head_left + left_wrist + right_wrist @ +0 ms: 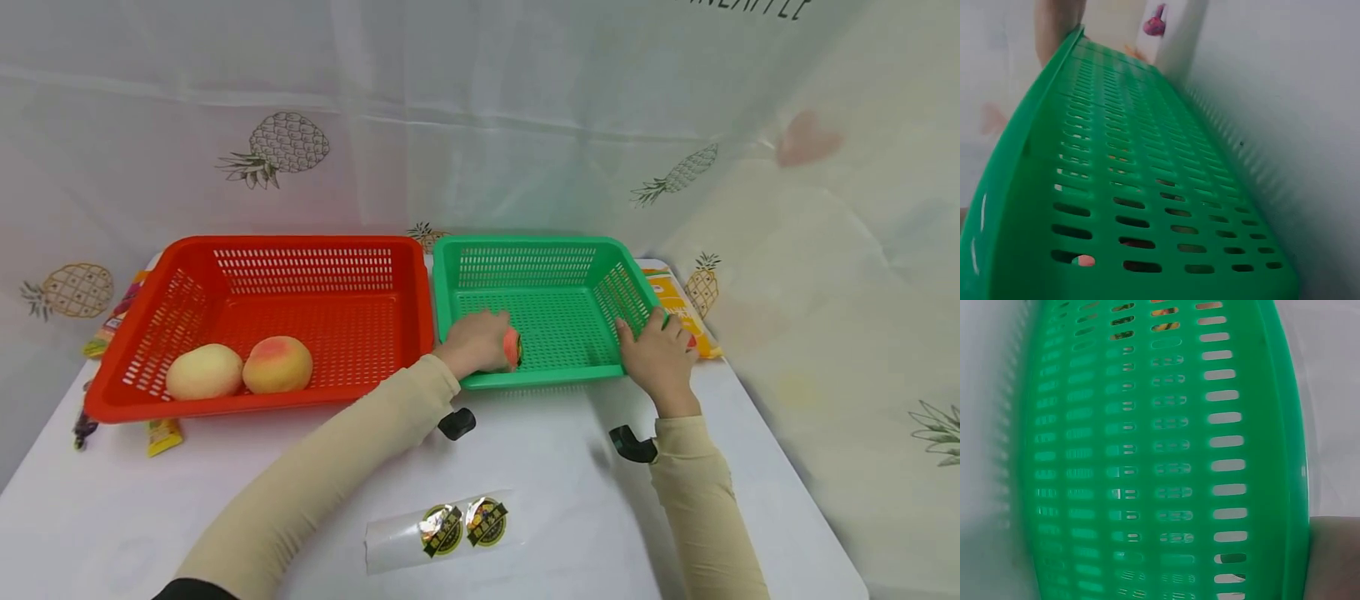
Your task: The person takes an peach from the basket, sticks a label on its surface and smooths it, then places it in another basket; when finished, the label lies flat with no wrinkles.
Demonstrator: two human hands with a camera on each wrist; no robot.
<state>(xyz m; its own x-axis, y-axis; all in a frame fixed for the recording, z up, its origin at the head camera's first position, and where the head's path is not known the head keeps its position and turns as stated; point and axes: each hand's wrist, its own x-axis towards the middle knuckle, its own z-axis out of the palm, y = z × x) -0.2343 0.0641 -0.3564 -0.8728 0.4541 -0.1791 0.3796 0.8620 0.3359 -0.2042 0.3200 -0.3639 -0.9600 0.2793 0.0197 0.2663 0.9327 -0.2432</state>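
The stickered peach (512,347) is in the near left part of the green plastic basket (555,377), showing just right of the left hand (476,343), whose fingers grip it; its long axis is hidden. The right hand (662,358), farther away, holds the basket's near right corner.

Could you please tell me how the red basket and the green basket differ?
The red basket looks larger than the green basket. Two fruits lie in the red basket; at the green basket, the left hand holds a pinkish item. Both baskets have slotted sides.
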